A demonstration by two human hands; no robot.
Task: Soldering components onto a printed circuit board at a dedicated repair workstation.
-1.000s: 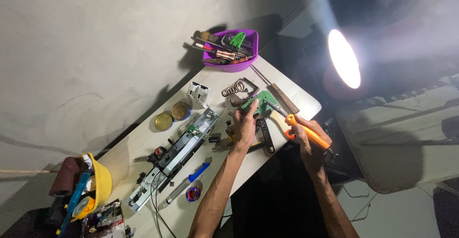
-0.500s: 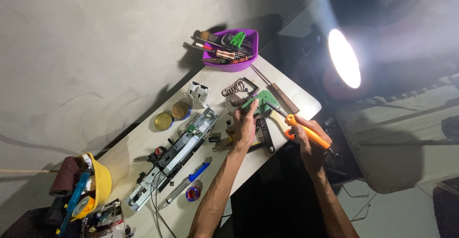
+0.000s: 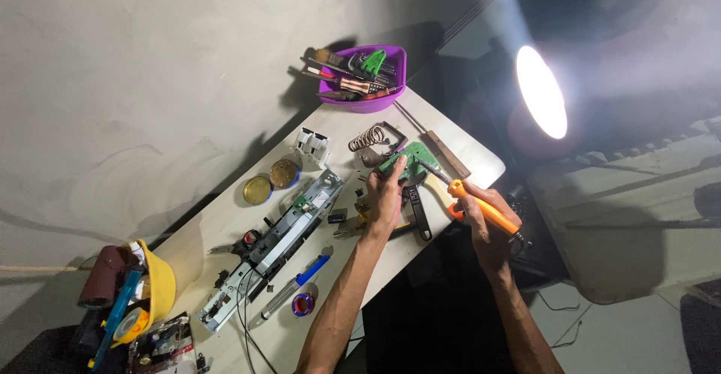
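Note:
My left hand (image 3: 385, 197) holds a small green circuit board (image 3: 408, 161) tilted above the white table (image 3: 225, 224). My right hand (image 3: 488, 220) grips an orange-handled soldering iron (image 3: 481, 205), and its metal tip touches the board's right edge. Under the hands lie black pliers (image 3: 417, 207) and a coiled wire stand (image 3: 368, 138).
A purple bowl (image 3: 369, 102) of tools sits at the table's far corner. A long dismantled metal assembly (image 3: 278, 242) lies mid-table beside two round tins (image 3: 272, 180). A blue-handled screwdriver (image 3: 300, 282) and solder reel (image 3: 303, 304) are nearer. A yellow bin (image 3: 161, 284) stands left; a bright lamp (image 3: 541, 92) shines right.

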